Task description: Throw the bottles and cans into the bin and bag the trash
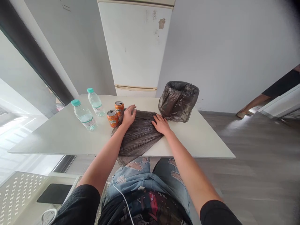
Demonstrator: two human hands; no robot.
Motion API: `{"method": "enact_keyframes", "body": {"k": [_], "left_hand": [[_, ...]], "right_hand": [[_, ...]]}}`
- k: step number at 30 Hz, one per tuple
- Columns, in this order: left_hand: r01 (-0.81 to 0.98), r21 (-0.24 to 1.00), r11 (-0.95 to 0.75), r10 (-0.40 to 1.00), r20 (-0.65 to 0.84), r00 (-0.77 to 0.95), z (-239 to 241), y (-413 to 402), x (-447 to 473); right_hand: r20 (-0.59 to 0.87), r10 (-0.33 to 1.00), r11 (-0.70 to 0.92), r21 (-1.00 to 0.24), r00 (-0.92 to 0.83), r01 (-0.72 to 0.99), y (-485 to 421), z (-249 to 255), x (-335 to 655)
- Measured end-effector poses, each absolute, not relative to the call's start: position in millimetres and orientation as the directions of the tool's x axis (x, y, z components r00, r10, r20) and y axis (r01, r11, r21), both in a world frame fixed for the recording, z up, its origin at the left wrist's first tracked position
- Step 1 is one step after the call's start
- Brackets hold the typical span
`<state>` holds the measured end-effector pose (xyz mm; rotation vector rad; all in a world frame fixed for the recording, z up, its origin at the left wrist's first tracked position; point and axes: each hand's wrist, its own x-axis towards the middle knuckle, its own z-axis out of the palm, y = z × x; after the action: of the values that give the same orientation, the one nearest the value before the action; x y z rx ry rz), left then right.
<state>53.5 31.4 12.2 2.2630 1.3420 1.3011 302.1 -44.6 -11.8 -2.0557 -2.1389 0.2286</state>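
Note:
A thin dark plastic bag (pixel 140 134) lies spread on the white table (pixel 197 137), its near corner hanging over the front edge. My left hand (pixel 129 116) rests on the bag's left side with its fingers stretched out, just right of two orange drink cans (pixel 112 119). On the bag's right side, my right hand (pixel 161 124) lies flat, fingers apart. Beyond it stands a bin covered with a dark plastic liner (pixel 178 101), its mouth facing up. Neither hand grips anything that I can see.
Two clear bottles with green caps (pixel 85 116) stand at the table's left. A white fridge (pixel 136 47) is behind the table. At lower left sits a white perforated surface with a dark flat object (pixel 55 193). Another person's leg (pixel 254 104) shows far right.

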Motion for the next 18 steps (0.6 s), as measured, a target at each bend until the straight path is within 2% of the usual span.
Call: {"method": "enact_keyframes", "body": {"k": [5, 7, 10, 13, 15, 18], "left_hand": [[0.534, 0.565, -0.629, 0.735, 0.656, 0.172, 55, 5, 53], [0.519, 0.546, -0.658, 0.728, 0.637, 0.253, 77, -17, 49], [0.537, 0.451, -0.713, 0.697, 0.541, 0.471, 94, -59, 32], [0.600, 0.346, -0.721, 0.693, 0.375, 0.616, 81, -102, -2], [0.647, 0.288, -0.706, 0.708, 0.290, 0.643, 59, -125, -31], [0.668, 0.252, -0.700, 0.712, 0.176, 0.680, 24, -149, -69]], "right_hand": [[0.008, 0.999, 0.039, -0.231, -0.039, 0.972, -44, -13, 303], [0.022, 0.999, 0.047, -0.246, -0.042, 0.968, -44, -14, 303], [0.101, 0.993, 0.092, -0.277, -0.067, 0.957, -46, -11, 302], [0.250, 0.963, 0.174, -0.295, -0.099, 0.939, -49, -1, 300], [0.332, 0.938, 0.208, -0.300, -0.103, 0.931, -51, 9, 299], [0.365, 0.926, 0.216, -0.311, -0.094, 0.926, -61, 25, 299]]}}
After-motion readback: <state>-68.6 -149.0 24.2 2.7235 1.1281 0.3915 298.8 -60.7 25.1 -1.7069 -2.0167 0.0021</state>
